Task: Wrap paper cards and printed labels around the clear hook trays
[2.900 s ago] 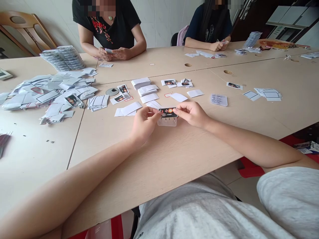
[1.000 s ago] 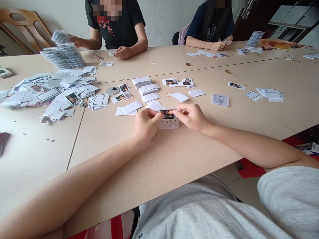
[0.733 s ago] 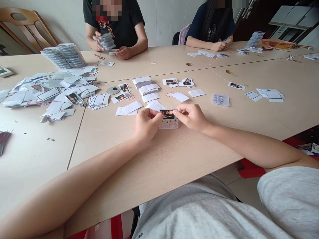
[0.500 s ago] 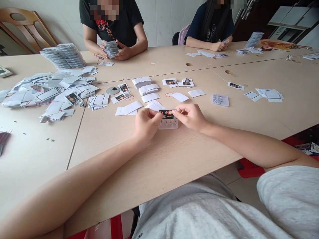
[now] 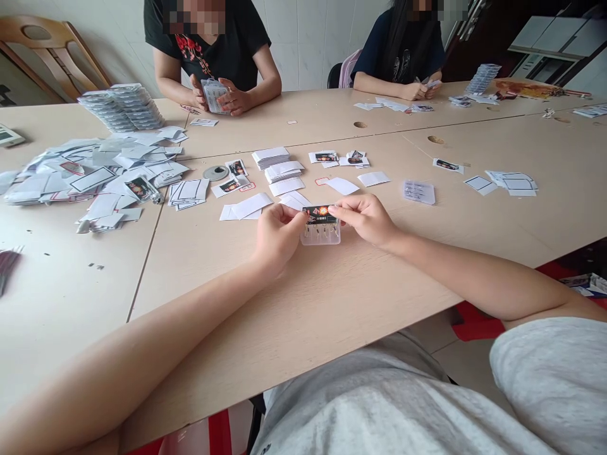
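Note:
A small clear plastic box [image 5: 321, 236] with several little parts inside lies near the table's front edge. Across its upper part is a black label [image 5: 319, 215] with an orange burst. My left hand [image 5: 279, 235] pinches the label's left end, with its fingertips at the box's upper left corner. At the other end, my right hand [image 5: 364, 218] holds the label between thumb and forefinger. White paper slips [image 5: 294, 200] lie just beyond my hands. A second clear box [image 5: 419, 192] rests on the table to the right.
A big heap of white cards [image 5: 102, 167] and stacked clear boxes [image 5: 121, 107] are at the left. Beside a grey tape roll [image 5: 215, 172] are card stacks [image 5: 279, 165]. Across the table [image 5: 474, 234], one person holds clear boxes [image 5: 215, 96]; another handles small papers.
My right hand has shifted slightly up, and more of the label and box shows between my hands. Across the table, the person at the left has tilted the held boxes.

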Demonstrator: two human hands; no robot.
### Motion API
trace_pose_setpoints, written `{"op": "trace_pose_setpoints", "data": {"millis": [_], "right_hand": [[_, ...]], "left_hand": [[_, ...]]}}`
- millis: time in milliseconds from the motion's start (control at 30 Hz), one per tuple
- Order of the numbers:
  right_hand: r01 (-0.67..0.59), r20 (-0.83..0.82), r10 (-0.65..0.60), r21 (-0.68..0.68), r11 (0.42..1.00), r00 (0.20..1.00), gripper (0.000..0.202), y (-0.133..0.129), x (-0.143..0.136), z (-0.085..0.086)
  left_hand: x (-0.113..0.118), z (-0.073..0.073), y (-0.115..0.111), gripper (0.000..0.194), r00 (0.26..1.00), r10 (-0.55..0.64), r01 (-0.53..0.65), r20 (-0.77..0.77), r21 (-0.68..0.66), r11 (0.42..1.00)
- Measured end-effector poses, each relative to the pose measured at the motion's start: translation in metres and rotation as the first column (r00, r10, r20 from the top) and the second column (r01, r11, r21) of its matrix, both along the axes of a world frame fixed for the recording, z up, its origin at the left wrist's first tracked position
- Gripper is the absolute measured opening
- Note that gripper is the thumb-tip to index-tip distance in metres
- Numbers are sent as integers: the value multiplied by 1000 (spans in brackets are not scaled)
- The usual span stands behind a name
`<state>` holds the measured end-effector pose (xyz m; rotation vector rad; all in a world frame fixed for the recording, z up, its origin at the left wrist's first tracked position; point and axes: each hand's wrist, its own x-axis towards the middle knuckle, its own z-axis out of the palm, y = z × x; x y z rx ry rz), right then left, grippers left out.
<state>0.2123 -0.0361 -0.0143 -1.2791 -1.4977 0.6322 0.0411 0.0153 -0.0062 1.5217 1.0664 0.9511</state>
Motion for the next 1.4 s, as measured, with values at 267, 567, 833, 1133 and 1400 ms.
{"op": "trace_pose_setpoints", "data": {"millis": [267, 567, 833, 1133, 1400], "right_hand": [[-23, -138, 24, 13, 1000, 990, 47, 0, 7, 3], [-102, -72, 110, 98, 990, 991, 47, -9, 1, 4], [-158, -48, 165, 123, 980, 985, 46, -14, -1, 9], [-102, -143, 113, 86, 991, 983, 48, -11, 5, 11], [-31, -205, 42, 59, 998, 978, 49, -8, 5, 6]], "left_hand": [[-4, -1, 9, 32, 970, -74, 121, 233, -196, 973], [-5, 5, 3, 32, 905, -414, 421, 94, -65, 905], [-5, 5, 3, 33, 873, -447, 473, 197, -118, 873], [-6, 4, 9, 44, 843, -518, 529, 145, -48, 847], [-7, 5, 7, 39, 796, -593, 603, 123, -67, 795]]}}
